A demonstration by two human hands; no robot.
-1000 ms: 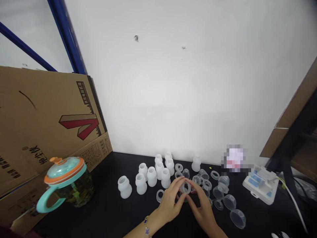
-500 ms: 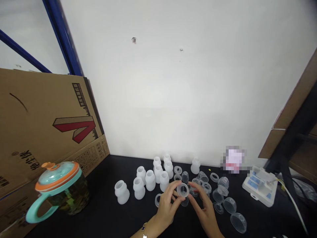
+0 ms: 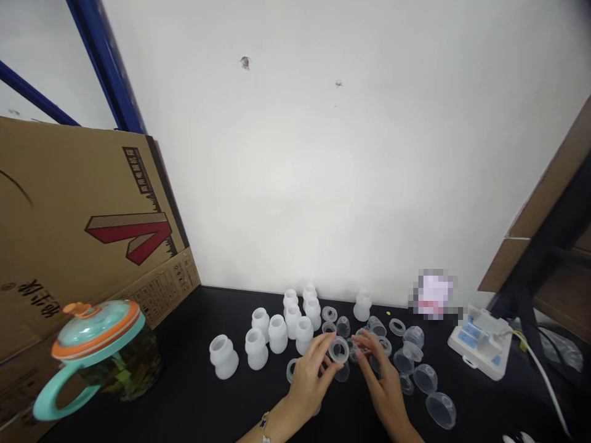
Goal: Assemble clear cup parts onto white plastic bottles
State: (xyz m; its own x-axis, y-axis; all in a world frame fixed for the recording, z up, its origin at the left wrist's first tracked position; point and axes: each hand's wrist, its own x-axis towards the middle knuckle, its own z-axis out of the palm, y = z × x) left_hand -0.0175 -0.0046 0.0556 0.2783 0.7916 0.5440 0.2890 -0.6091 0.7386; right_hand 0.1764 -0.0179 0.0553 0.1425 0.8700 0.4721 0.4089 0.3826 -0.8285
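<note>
Low in the centre of the head view, the person's left hand (image 3: 308, 383) is half closed, its fingertips (image 3: 324, 358) against the left side of a clear plastic ring (image 3: 339, 349). The ring stands on edge between the two hands and appears held above the black table top (image 3: 244, 403), though the exact grip is partly hidden. A gold bracelet (image 3: 264, 427) circles the left wrist. The right hand (image 3: 381, 378) is loosely curved, with its fingers (image 3: 367, 346) reaching in among small clear pieces (image 3: 354, 351) just right of the ring. I cannot tell whether those fingers are pinching anything. A clear cup (image 3: 342, 372) lies just below the ring.

Left of the hands, white frosted bottle-shaped pieces (image 3: 277, 333) stand upright in a loose cluster. To the right, more clear rings (image 3: 397, 327) and clear domed cups (image 3: 425, 378) lie scattered. At lower left sits a glass jar (image 3: 133, 363) with a teal handle and an orange-rimmed lid, in front of a leaning cardboard box (image 3: 87, 203). At right are a white device (image 3: 480, 344) with a white cable (image 3: 540, 381) and a pixelated pink patch (image 3: 434, 294). A blue steel upright (image 3: 104, 61) runs along the white wall (image 3: 323, 154) at upper left.
</note>
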